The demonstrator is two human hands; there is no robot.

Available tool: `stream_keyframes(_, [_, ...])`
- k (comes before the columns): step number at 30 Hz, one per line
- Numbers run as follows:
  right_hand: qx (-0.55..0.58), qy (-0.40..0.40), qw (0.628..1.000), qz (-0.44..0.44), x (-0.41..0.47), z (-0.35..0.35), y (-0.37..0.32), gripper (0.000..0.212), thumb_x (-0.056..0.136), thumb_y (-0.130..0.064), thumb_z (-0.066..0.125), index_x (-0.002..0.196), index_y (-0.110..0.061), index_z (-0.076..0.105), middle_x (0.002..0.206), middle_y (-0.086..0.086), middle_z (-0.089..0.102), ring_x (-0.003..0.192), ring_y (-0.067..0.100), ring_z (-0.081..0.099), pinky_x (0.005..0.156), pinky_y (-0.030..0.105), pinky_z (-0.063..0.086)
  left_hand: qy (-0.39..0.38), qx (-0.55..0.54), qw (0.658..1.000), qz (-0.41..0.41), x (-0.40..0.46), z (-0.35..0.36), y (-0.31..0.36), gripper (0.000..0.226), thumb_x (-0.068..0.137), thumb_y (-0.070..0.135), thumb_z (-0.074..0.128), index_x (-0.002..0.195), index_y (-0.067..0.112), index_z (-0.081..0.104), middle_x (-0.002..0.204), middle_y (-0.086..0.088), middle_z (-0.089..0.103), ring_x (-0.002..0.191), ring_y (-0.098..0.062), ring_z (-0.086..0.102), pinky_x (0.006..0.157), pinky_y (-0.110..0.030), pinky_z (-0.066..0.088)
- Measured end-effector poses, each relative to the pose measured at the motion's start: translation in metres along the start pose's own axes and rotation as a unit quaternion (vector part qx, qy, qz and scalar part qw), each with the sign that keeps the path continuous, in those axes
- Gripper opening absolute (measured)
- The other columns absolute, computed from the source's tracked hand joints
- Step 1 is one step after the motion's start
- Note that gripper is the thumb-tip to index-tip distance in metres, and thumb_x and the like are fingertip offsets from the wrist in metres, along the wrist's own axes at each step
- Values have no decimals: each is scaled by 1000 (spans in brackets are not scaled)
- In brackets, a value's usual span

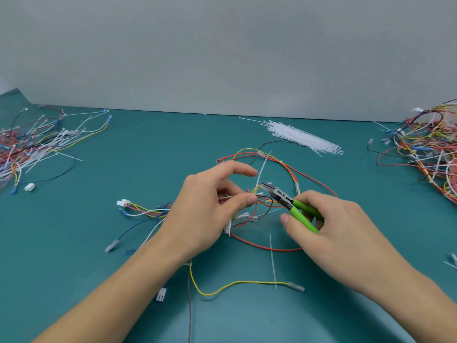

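head-worn view, facing down, close over table (148, 149)

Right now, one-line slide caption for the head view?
Left hand pinches a wire bundle while right hand holds green-handled cutters at its cable tie on the teal table.

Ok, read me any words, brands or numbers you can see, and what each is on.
No text can be read. The green-handled cutters in the right hand show no legible brand; the wire harness in the left hand, the white connector and the cable ties bear no visible print.
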State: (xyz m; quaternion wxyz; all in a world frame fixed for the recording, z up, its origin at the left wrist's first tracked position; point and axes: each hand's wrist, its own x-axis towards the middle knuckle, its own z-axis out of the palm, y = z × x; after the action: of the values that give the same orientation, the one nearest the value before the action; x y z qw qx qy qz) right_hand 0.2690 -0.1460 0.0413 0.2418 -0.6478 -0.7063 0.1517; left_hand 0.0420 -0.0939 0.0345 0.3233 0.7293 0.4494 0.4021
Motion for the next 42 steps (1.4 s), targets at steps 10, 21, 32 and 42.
stream_keyframes(10, [5, -36, 999, -5, -2, -6, -3, 23, 83, -60, 57, 91, -39, 61, 74, -25, 58, 67, 6, 53, 51, 26, 38, 12, 21, 1000, 13, 0, 2, -3, 20, 90, 23, 80, 103, 38, 78, 79, 17, 72, 62, -7, 56, 66, -6, 42])
stream_keyframes(21, [11, -29, 999, -18, -1, -5, -2, 36, 79, -69, 52, 93, -37, 65, 72, -22, 56, 64, 7, 51, 50, 25, 36, -4, 12, 1000, 27, -1, 0, 0, 23, 91, 21, 79, 104, 40, 75, 81, 14, 72, 63, -17, 55, 58, -15, 41])
stream_keyframes(32, [37, -45, 998, -15, 0, -7, -1, 48, 76, -76, 48, 97, -37, 69, 63, -5, 52, 52, 11, 37, 46, 24, 34, -37, -1, 999, 26, 0, -3, 0, 34, 94, 16, 74, 116, 41, 66, 85, 10, 72, 67, -21, 57, 61, -28, 46])
stream_keyframes(42, [48, -67, 996, -39, 0, -8, -3, 54, 82, -73, 50, 92, -23, 68, 68, 4, 48, 53, 9, 31, 51, 22, 33, -109, 6, 994, 28, -1, -6, 1, 35, 99, 20, 60, 123, 45, 61, 83, 8, 58, 70, -27, 49, 66, -40, 45])
